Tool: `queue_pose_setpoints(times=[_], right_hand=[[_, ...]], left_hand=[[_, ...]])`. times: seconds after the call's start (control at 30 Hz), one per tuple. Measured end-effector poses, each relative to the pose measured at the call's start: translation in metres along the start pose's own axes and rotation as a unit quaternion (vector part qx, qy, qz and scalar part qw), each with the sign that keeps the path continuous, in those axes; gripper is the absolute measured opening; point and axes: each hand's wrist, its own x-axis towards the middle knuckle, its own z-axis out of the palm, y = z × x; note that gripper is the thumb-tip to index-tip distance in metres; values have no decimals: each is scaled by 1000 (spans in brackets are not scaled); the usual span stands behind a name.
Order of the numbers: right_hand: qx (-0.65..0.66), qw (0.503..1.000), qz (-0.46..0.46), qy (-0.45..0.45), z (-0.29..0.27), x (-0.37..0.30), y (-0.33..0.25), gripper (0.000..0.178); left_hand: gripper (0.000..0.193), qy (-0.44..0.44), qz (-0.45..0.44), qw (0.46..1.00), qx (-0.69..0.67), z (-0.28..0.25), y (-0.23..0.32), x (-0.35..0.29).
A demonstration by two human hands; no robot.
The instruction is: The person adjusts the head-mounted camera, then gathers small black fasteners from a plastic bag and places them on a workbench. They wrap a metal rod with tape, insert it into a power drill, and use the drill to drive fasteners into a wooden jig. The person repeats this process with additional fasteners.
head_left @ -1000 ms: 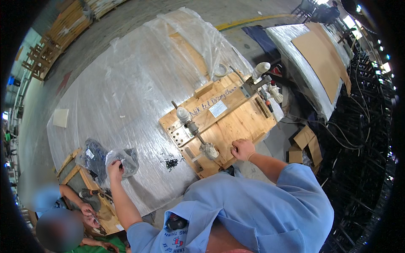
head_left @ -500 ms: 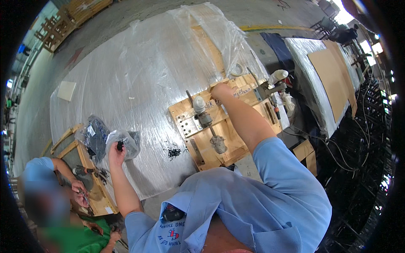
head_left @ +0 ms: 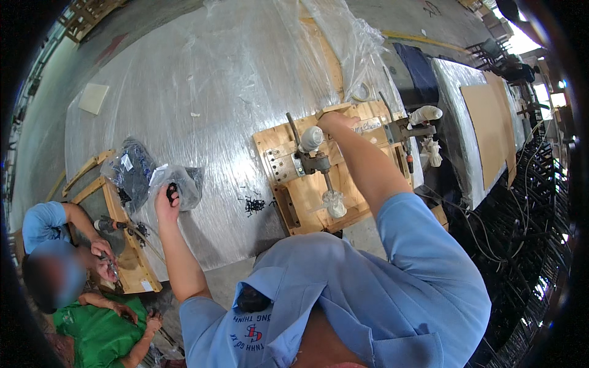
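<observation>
My left hand (head_left: 166, 207) is at the mouth of a clear plastic bag (head_left: 189, 195). Its fingers are closed round a bunch of small black screws (head_left: 172, 191). A loose pile of similar black screws (head_left: 253, 205) lies on the plastic-covered surface to its right. At the far edge of a wooden jig (head_left: 294, 205), my right hand (head_left: 334, 124) has its fingers round a short wooden block (head_left: 336, 110); the fingertips are partly hidden. Two metal toggle clamps with wrapped handles, a left clamp (head_left: 316, 163) and a right clamp (head_left: 402, 130), are mounted on the jig.
Plastic film covers the large work surface (head_left: 184, 86). A dark-filled bag (head_left: 132, 168) and a roll of tape (head_left: 362, 92) rest on it. At left, co-workers sit by a wooden frame (head_left: 126, 257) with a power drill (head_left: 107, 225). Cardboard (head_left: 485, 126) and hoses lie at right.
The view has shifted, so the jig appears farther right. My left hand stays at the bag, gripping the black screws; my right hand stays at the jig's far edge with the wooden block.
</observation>
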Motion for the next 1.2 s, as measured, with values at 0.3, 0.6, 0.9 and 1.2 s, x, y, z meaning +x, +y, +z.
queue_pose_setpoints(times=[0.3, 0.6, 0.9, 1.2], right_hand=[[-70, 920, -386, -18, 18, 54, 52, 52], [-28, 923, -375, -85, 11, 61, 39, 29], [393, 712, -308, 494, 55, -41, 104, 13], [433, 865, -114, 228, 186, -67, 134, 31]], left_hand=[[12, 16, 10, 1000, 20, 3, -2, -5], [16, 26, 13, 1000, -7, -3, 10, -6], [20, 38, 29, 999, 14, 12, 7, -17], [13, 55, 41, 998, 12, 3, 3, 0]])
